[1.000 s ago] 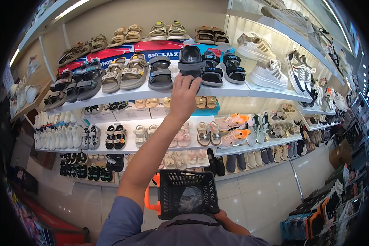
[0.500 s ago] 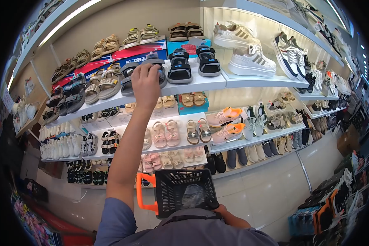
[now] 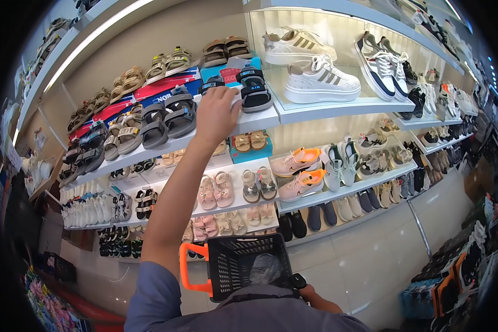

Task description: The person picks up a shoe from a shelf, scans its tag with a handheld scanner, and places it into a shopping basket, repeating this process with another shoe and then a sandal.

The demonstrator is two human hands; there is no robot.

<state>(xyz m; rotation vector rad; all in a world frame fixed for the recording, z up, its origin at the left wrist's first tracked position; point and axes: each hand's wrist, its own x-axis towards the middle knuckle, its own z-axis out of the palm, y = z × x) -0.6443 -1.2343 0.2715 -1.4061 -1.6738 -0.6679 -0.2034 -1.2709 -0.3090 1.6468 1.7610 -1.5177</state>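
The left hand (image 3: pixel 216 110) is raised to the white shelf (image 3: pixel 260 119) at upper centre of the frame, fingers closed over a black sandal (image 3: pixel 212 86) mostly hidden beneath them. Its partner sandal (image 3: pixel 254 89) stands just right, heel outward, with grey sandals (image 3: pixel 171 113) just left. At bottom centre the right hand (image 3: pixel 310 290) is clasped on a black basket (image 3: pixel 248 265); white sneakers (image 3: pixel 321 83) lie further right.

The left hand (image 3: pixel 216 113) has moved from the grey sandal to the black sandal (image 3: pixel 213 86).
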